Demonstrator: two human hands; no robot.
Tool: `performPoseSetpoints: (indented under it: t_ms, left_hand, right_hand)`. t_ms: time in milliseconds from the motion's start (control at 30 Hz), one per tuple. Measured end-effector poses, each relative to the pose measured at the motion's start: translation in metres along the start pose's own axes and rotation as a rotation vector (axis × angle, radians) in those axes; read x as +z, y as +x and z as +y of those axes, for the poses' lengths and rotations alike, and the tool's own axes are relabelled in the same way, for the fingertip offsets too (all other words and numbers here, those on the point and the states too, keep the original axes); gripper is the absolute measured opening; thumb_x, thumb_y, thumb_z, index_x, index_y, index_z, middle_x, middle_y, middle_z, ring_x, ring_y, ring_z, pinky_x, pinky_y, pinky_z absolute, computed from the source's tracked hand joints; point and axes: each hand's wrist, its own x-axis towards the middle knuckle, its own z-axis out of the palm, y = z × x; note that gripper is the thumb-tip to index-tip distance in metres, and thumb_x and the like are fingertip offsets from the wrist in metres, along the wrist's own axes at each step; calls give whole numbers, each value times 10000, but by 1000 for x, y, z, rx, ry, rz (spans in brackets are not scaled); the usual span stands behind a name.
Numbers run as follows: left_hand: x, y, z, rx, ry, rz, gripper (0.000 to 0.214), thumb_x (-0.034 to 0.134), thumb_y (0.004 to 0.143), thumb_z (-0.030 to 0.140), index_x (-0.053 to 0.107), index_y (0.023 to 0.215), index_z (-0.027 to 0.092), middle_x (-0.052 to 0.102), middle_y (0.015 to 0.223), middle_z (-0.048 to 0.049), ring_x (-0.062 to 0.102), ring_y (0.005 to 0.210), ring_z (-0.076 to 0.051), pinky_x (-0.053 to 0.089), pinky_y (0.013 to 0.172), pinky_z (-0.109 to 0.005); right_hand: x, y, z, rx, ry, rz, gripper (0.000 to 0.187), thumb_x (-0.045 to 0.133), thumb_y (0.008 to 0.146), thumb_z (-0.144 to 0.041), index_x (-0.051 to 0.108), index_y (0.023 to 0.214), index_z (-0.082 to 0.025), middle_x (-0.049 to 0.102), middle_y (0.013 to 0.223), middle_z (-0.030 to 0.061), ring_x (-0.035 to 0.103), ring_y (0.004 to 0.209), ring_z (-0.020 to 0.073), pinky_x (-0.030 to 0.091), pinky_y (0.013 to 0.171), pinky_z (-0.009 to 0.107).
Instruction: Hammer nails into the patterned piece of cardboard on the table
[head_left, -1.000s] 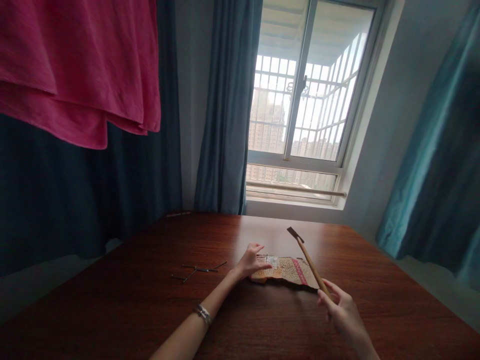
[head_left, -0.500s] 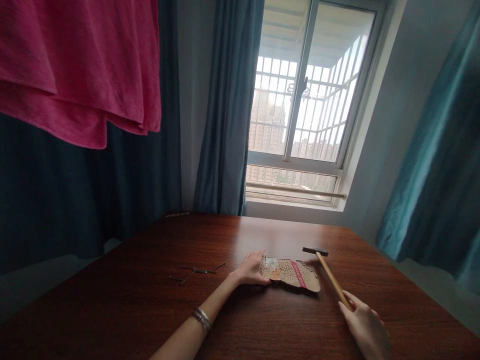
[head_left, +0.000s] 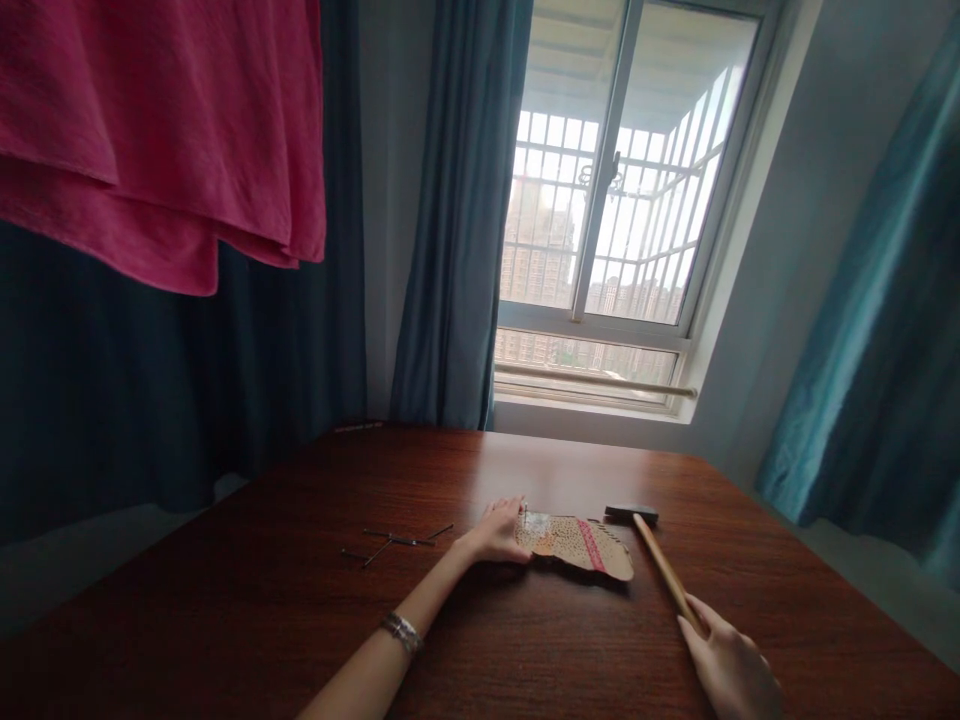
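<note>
A brown, wood-grained table stands before a window flanked by blue curtains. The patterned board lies on it, its left end gripped by the left hand, an upright nail at the fingertips. The right hand has its fingers closed around the handle of the hammer; loose nails lie farther left.

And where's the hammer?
In the head view, the hammer is right of centre, its handle in the person's right hand, just to the right of the speckled piece with the pink stripe.
</note>
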Motion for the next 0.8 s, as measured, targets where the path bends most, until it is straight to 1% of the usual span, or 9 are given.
performPoseSetpoints:
  t_ms: [133,267,400,533,600,667,733,800]
  left_hand:
    - [-3,0,1,-21,-4,-16,1022,692,474,466,269,1342,135,484,1217,-131,428,1122,-306,248,1015,-385]
    - [-7,0,1,-25,-7,-24,1010,686,492,483,261,1350,158,469,1237,-132,409,1144,-310,228,1022,-398]
    - [-6,0,-3,-9,-16,-25,1069,688,478,531,223,1366,157,482,1222,-132,407,1146,-312,210,1029,-407]
    - [-2,1,-8,16,-6,-4,1100,676,489,569,186,1378,146,475,1231,-145,388,1162,-322,201,1029,-421]
    - [-1,1,-9,28,3,3,1114,675,486,584,178,1381,144,472,1235,-150,385,1164,-328,198,1028,-430]
    - [0,1,-9,28,10,4,1127,679,478,594,175,1382,150,467,1242,-154,383,1166,-335,193,1027,-440]
    - [0,1,-10,20,13,5,1133,684,469,600,178,1382,159,460,1254,-153,375,1175,-341,188,1028,-445]
    - [1,1,-10,21,9,7,1132,688,464,602,183,1381,169,459,1259,-148,373,1178,-340,187,1028,-444]
  right_hand:
    - [0,-5,-4,4,-24,4,502,269,813,-495,509,1207,-296,682,984,114,622,894,321,454,727,417]
    - [2,-9,-6,-30,-50,10,491,247,834,-462,492,1223,-290,676,1011,106,632,872,312,459,730,423]
    - [13,-9,-2,-130,-46,61,468,253,853,-370,500,1210,-195,644,1085,126,610,944,279,456,787,390]
    - [27,-5,6,-226,-76,158,448,274,850,-300,525,1162,-97,615,1112,167,571,1011,256,440,844,352]
    - [31,-3,9,-247,-101,203,431,293,841,-278,536,1142,-88,621,1098,163,566,1011,251,439,854,346]
    - [32,-3,9,-256,-145,240,406,324,825,-267,556,1121,-113,624,1088,149,575,984,259,445,847,363]
    - [29,-4,2,-263,-203,306,385,370,804,-272,583,1092,-133,606,1103,159,564,990,290,442,843,396]
    - [24,-3,-13,-290,-224,400,380,408,786,-274,599,1075,-119,568,1141,187,524,1041,324,424,861,421]
